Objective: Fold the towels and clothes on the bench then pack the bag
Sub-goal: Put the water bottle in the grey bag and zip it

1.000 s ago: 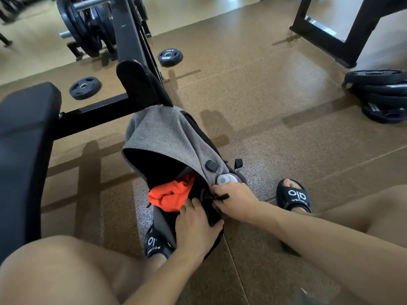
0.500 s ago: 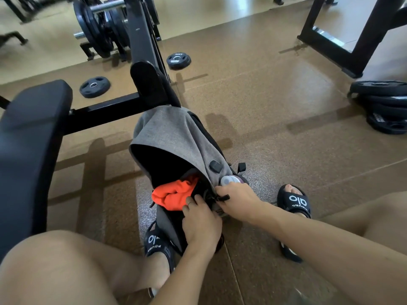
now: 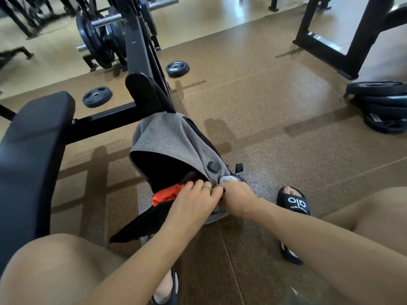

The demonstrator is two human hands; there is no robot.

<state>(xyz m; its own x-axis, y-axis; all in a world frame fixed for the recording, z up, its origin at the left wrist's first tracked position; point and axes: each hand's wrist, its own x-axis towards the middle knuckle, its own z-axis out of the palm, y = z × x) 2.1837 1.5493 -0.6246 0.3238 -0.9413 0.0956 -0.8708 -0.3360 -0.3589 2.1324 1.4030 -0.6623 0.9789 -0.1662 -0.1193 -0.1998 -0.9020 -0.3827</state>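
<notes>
Grey fabric bag (image 3: 174, 142) is lying on the floor between the person's feet, mouth gaping, orange clothing (image 3: 165, 194) showing inside. Left hand (image 3: 193, 203) is curling its fingers over the near rim; right hand (image 3: 236, 198) is pinching a small black zipper pull (image 3: 224, 190) beside it. Black bench (image 3: 33, 150) is sitting left; weight plates (image 3: 383, 106) are stacked far right.

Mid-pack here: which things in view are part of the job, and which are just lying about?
Job: bag, orange cloth inside it, bench, left hand, right hand.

Lying about: two loose plates, plate stack, barbell rack.
</notes>
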